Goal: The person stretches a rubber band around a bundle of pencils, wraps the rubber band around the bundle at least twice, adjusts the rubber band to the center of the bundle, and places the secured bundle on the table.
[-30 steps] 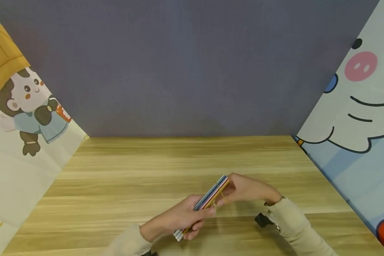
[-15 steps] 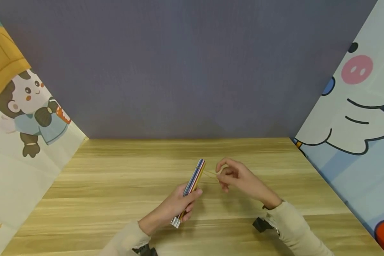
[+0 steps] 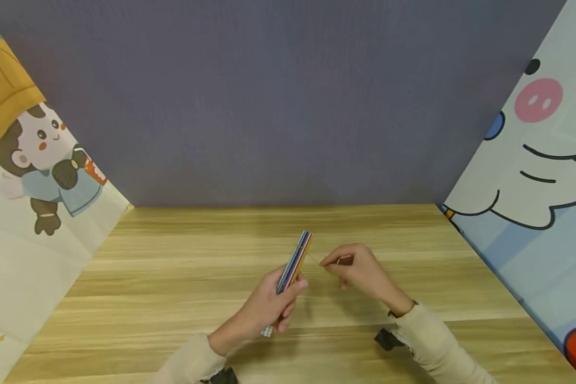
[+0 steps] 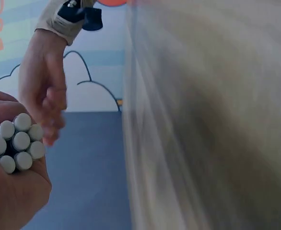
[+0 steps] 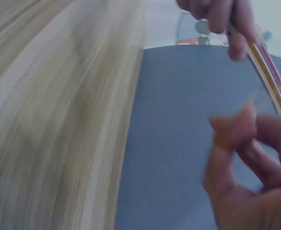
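Above a wooden table (image 3: 149, 293), the left hand (image 3: 270, 303) grips a tilted pencil bundle (image 3: 295, 261); also over the table, the right hand (image 3: 363, 272) pinches a thin band (image 3: 313, 258) stretched from the bundle.

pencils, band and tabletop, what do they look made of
Pencils: likely painted wood, judging by smooth, coloured sides; the matt white ends resemble rubber erasers. Band: probably elastic rubber, a fine, yellowish, taut strand; finish too small to tell. Tabletop: wood or printed laminate, from its streaky grain, low sheen.
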Tool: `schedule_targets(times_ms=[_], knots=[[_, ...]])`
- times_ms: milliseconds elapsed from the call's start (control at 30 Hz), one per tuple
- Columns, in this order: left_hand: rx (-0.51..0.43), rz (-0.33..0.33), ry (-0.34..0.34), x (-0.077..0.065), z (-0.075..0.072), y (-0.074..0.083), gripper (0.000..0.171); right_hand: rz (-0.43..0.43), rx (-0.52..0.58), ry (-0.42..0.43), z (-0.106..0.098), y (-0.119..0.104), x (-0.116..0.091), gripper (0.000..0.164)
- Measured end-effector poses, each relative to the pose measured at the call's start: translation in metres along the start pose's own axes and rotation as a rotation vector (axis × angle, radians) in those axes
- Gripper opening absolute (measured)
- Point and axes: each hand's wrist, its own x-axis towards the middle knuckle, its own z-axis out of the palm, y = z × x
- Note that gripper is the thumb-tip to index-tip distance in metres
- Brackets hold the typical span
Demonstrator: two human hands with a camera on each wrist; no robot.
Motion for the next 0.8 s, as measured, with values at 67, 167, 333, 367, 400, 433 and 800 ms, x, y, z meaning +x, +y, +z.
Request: schedule_targets(times_ms=[67,167,333,367,400,433,800], knots=[[0.071,0.03,0.007,0.0,-0.001,0.001,0.026,0.042,0.096,-0.162,-0.005,0.006,0.002,0.01],[0.178,0.092,-0.023,0.001,-0.002,0.0,0.02,0.041,0.219,-0.39,-0.011,0.015,0.003,0.012],[0.286,0.149,-0.109,0.001,-0.002,-0.001,0.017,0.001,0.288,-0.582,-0.014,0.026,0.003,0.015],[0.308,0.148,-0.119,0.001,-0.003,-0.002,0.017,0.0,0.271,-0.593,-0.013,0.026,0.003,0.015],[0.333,0.145,-0.128,0.001,-0.003,-0.002,0.017,-0.006,0.252,-0.602,-0.012,0.027,0.003,0.015],[0.359,0.137,-0.136,0.0,-0.003,-0.003,0.016,-0.005,0.232,-0.608,-0.012,0.028,0.003,0.016],[0.621,0.112,-0.189,-0.002,-0.013,-0.009,0.017,-0.005,0.057,-0.507,-0.01,0.022,0.004,0.035]])
